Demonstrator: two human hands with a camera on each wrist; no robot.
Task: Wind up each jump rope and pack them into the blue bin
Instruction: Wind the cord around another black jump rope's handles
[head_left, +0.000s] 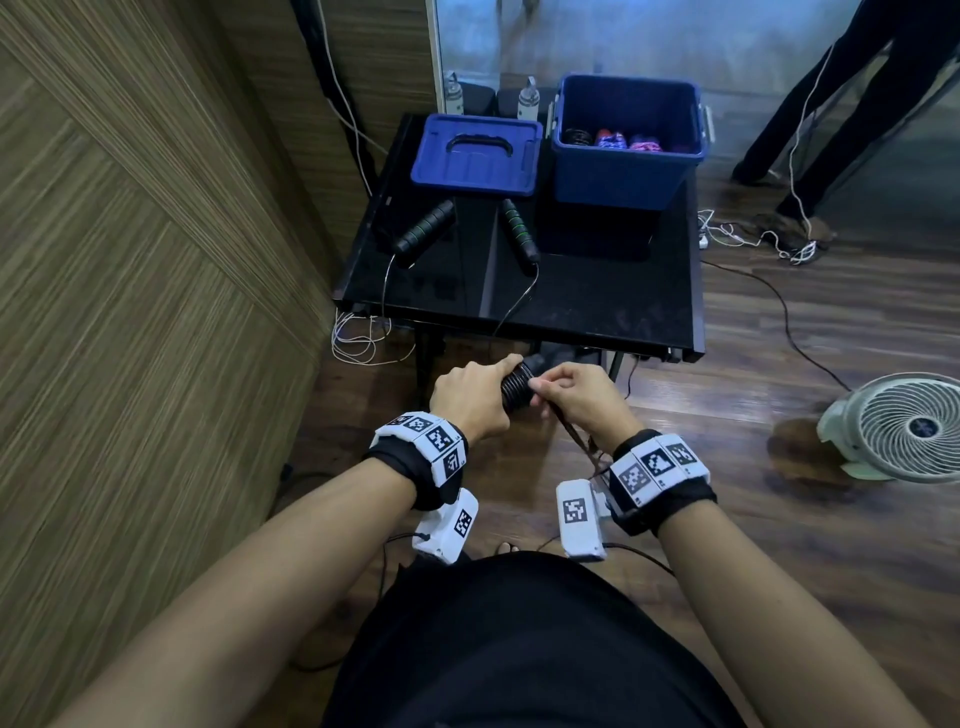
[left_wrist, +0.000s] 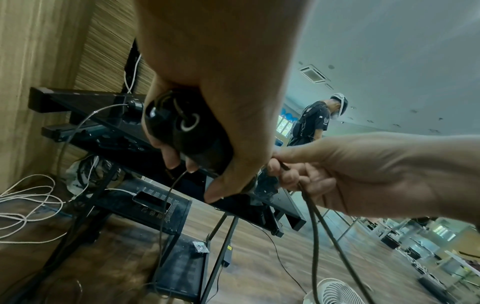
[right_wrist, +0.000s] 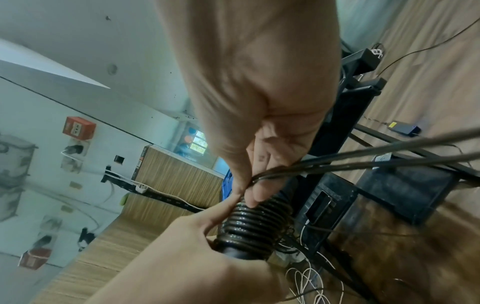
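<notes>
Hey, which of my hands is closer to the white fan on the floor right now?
Right. The right hand pinches the cord beside the wound handles, on the side toward the white fan. The left hand grips those handles, farther from it.

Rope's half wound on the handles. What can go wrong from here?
1. The right hand only pinches the rope near the coil; a slip may loosen the turns.
2. Slack trails toward the right wrist and could snag its band.
3. The second rope's cable hangs off the table edge by the hands and may catch.
</notes>
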